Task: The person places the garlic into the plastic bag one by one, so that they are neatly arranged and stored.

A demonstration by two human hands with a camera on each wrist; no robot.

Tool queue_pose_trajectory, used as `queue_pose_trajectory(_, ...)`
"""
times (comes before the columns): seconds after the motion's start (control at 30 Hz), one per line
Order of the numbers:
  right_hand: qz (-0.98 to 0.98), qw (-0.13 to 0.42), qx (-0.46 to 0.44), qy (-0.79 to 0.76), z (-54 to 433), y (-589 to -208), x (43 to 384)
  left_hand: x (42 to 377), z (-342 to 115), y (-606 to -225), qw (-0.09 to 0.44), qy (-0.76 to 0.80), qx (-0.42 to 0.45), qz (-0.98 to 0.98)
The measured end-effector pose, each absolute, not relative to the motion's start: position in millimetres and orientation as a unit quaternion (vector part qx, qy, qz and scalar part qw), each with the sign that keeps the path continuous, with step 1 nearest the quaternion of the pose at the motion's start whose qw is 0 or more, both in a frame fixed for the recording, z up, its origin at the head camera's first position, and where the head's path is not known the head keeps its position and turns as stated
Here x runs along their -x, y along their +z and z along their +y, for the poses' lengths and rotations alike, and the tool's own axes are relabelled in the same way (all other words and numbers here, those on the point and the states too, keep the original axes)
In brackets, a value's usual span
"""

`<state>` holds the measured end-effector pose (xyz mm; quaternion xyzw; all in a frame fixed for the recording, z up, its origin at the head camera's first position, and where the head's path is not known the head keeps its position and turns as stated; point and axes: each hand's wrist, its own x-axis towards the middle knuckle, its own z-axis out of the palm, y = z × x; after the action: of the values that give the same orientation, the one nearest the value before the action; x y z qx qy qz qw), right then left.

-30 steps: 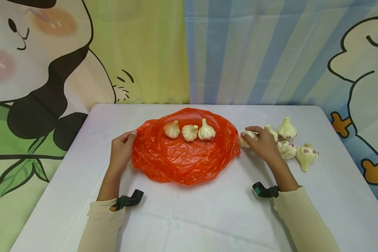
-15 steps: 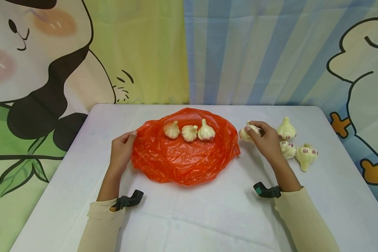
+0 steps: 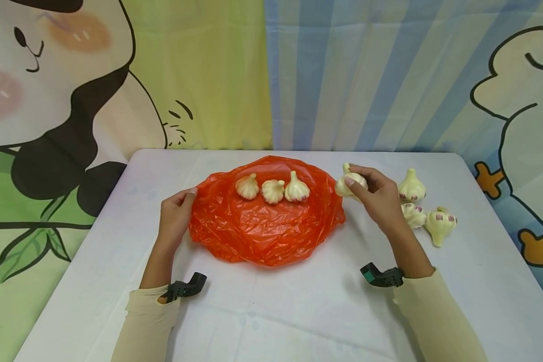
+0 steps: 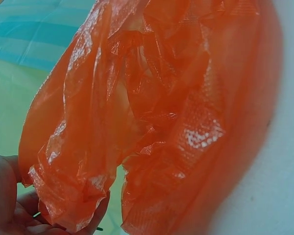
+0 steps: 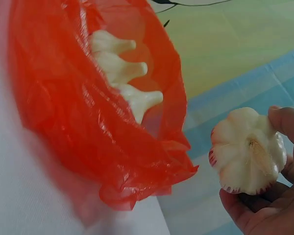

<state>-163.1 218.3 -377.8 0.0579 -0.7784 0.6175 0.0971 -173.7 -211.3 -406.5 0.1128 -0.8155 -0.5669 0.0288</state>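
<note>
My left hand (image 3: 175,215) pinches the left edge of a red plastic bag (image 3: 271,231), whose mouth lies open on the table. Three garlic bulbs sit in a row inside it, among them the middle bulb (image 3: 272,191). My right hand (image 3: 380,196) holds another garlic bulb (image 3: 349,183) between thumb and fingers, by the bag's right rim and raised off the table. In the right wrist view the root end of the held garlic bulb (image 5: 247,152) faces the camera. The left wrist view shows thin red plastic (image 4: 73,196) between the left fingers.
Three more garlic bulbs lie close together to the right: an upright one (image 3: 412,185), one on its side (image 3: 413,215) and one with its stem toward me (image 3: 440,225). All rest on a white table (image 3: 271,311). A printed curtain (image 3: 366,75) hangs behind.
The right hand has lifted its garlic bulb and brought it slightly left, up to the bag's right rim. The left hand and the bag have stayed in place.
</note>
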Motion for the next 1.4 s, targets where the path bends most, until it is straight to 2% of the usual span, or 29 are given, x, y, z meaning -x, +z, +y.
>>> queue_pose_trajectory(0.63,-0.744,0.057,-0.118,0.656,169.2,-370.0,162.8,172.6,-211.4,-405.5,0.03,-0.57,-0.108,-0.814)
queue_pose_trajectory(1.4,-0.727,-0.076,-0.169,0.661,101.3,-377.5,176.9,173.6,-210.9,-406.2,0.032,-0.572,-0.107,-0.813)
